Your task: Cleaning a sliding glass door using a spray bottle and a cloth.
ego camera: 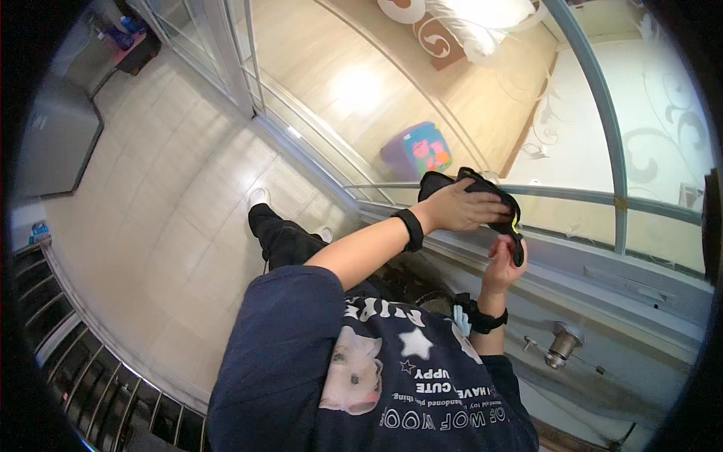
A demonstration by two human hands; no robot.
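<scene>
A black fabric item (488,183) with a narrow yellow edge is up against the blue-grey window frame; what exactly it is cannot be told. My left hand (464,207) lies across it with the fingers stretched over the cloth. Lower down, my right hand (505,263) pinches its hanging end between thumb and fingers. A black band (411,230) circles my left wrist, and another black band (490,322) is on the right. The palm side of my left hand is hidden by the hand itself.
Below the windowsill (565,265), a metal tap (563,346) juts from the wall. Through the glass, a blue patterned container (427,148) stands on the room's floor. Metal railings (101,384) run along the lower left, and a grey panel (59,135) is at the far left.
</scene>
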